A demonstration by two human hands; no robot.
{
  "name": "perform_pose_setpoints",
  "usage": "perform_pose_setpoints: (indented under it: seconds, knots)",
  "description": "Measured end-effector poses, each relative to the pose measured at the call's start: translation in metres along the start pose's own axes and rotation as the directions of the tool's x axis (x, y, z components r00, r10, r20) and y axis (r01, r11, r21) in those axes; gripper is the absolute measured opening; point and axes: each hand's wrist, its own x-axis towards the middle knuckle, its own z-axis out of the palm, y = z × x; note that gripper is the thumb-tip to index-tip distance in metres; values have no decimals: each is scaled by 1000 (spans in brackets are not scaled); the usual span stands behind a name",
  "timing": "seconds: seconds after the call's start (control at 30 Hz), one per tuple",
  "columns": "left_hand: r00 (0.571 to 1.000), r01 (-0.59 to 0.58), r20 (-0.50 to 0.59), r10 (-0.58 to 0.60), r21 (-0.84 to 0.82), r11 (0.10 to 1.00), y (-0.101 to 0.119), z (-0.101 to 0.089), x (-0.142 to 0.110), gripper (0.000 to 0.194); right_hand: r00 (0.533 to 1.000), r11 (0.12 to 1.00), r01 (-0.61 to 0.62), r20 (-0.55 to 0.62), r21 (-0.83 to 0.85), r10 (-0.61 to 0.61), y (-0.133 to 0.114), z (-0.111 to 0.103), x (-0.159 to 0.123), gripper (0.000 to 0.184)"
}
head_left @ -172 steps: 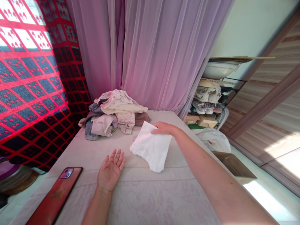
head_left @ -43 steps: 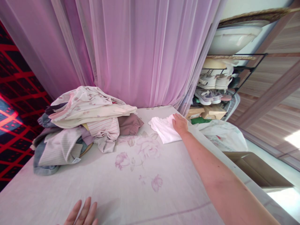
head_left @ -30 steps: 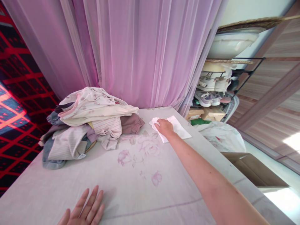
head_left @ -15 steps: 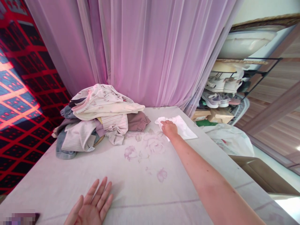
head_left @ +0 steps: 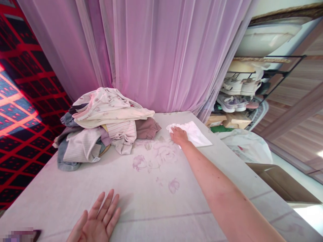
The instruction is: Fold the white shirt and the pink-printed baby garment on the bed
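Observation:
My right hand (head_left: 178,135) lies on the left part of a thin white cloth (head_left: 193,134), its fingers curled over the wrinkled edge. The cloth lies flat near the far end of a pale sheet with a pink rose print (head_left: 153,174). Just left of the cloth sits a folded, heaped pile of pastel clothes (head_left: 101,127), not touching my hand. My left hand (head_left: 97,218) lies near the bottom of the view, palm toward the sheet and fingers spread, holding nothing.
A dark phone edge (head_left: 34,235) shows blurred at the bottom left corner. Sheer lilac curtains (head_left: 151,50) hang behind the bed. Right of the bed are a shoe rack (head_left: 239,90), a white plastic bag (head_left: 244,146) and a cardboard box (head_left: 282,183).
The white cloth, held up earlier, now lies spread flat on the sheet. My right hand has shifted from its right edge onto its left part, and my left hand has moved up the view.

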Motion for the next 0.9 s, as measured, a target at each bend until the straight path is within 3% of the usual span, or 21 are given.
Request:
perform_pose_setpoints:
  seconds: [0.07,0.23,0.37,0.53,0.6,0.7,0.83,0.9]
  knots:
    - [1000,-11,5,11,-12,1000,0,11,-4,46,999,1000,15,40,8,-16,-3,0,-3,47]
    - [999,-47,3,47,-91,995,-3,32,-9,58,998,1000,-4,-59,-9,4,-2,-5,-12,55]
    - [996,-88,-3,89,-165,982,-7,32,-6,72,986,998,55,159,-25,-50,-4,-5,-24,60]
    - [997,-66,23,72,-204,977,-7,27,-3,75,995,997,-66,-75,-32,63,-7,-4,-46,59]
    - [996,-60,45,71,-221,973,-7,26,-3,74,994,994,-102,-37,-30,101,-7,-2,-56,59]
    - [995,-66,58,81,-226,972,-7,26,-2,71,996,998,-58,72,-23,60,-6,2,-71,61]
    - [994,-76,62,90,-193,978,-8,26,-1,67,996,995,-92,-24,-42,91,-7,2,-88,59]
    - [994,-83,62,94,-168,982,-8,27,-1,66,995,994,-99,-9,-51,98,-9,2,-97,57]
